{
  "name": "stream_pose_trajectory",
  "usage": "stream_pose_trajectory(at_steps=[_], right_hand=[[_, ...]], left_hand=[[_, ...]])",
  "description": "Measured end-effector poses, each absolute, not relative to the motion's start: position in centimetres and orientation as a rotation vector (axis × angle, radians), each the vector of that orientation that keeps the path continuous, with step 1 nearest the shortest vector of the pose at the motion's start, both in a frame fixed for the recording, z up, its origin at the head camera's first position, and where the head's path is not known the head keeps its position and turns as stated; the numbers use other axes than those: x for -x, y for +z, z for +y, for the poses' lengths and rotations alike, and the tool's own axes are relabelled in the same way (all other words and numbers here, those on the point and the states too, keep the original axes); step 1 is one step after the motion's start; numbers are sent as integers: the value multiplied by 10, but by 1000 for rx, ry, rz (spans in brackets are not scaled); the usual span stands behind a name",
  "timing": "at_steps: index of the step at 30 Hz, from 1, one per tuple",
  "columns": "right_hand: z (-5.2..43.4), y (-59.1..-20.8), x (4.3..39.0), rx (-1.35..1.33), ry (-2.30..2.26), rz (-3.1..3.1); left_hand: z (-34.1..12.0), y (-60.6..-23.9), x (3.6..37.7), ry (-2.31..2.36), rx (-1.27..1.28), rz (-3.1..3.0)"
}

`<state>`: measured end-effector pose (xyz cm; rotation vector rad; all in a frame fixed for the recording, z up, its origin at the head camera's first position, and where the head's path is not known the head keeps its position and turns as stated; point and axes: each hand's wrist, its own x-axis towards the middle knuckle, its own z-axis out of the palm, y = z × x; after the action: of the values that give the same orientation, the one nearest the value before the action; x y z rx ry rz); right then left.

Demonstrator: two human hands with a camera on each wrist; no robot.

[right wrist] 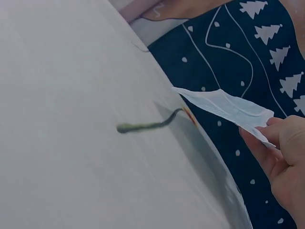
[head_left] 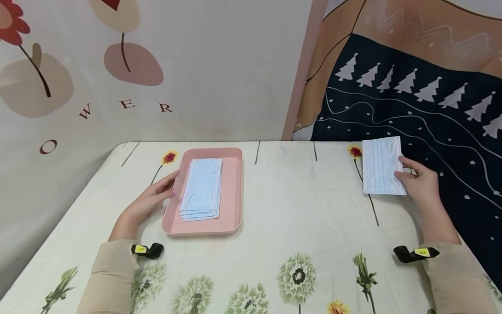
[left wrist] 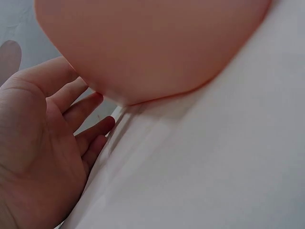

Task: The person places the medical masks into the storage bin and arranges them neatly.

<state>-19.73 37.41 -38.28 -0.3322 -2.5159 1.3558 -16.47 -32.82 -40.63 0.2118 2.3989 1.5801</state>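
Note:
A pink tray (head_left: 231, 192) lies on the table at left, bearing a stack of light blue face masks (head_left: 201, 187) with white ear loops. My left hand (head_left: 150, 198) is at the tray's left side, its fingers relaxed and their tips right at the outer wall. The left wrist view shows those fingers (left wrist: 86, 107) beside the tray's underside and wall (left wrist: 157, 52). Over at the right, my right hand (head_left: 423, 181) pinches a single face mask (head_left: 382, 163) by its right edge, between thumb and fingers. In the right wrist view this mask (right wrist: 233, 109) appears raised above the table's edge.
A white cloth printed with flowers covers the table (head_left: 290, 209). Behind it hangs a pale curtain (head_left: 235, 69) with printed letters and shapes. A dark fabric with white trees (head_left: 392, 109) drops past the table's right edge.

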Motion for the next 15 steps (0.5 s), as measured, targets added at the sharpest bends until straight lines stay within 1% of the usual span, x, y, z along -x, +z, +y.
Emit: stream_pose_trajectory(at_steps=[5, 15], right_hand=[[362, -377, 193, 399, 1369, -2473], [340, -365, 187, 442, 1471, -2373]], left_hand=[[-328, -406, 165, 1594, -220, 2386], [-327, -404, 164, 1587, -218, 2394]])
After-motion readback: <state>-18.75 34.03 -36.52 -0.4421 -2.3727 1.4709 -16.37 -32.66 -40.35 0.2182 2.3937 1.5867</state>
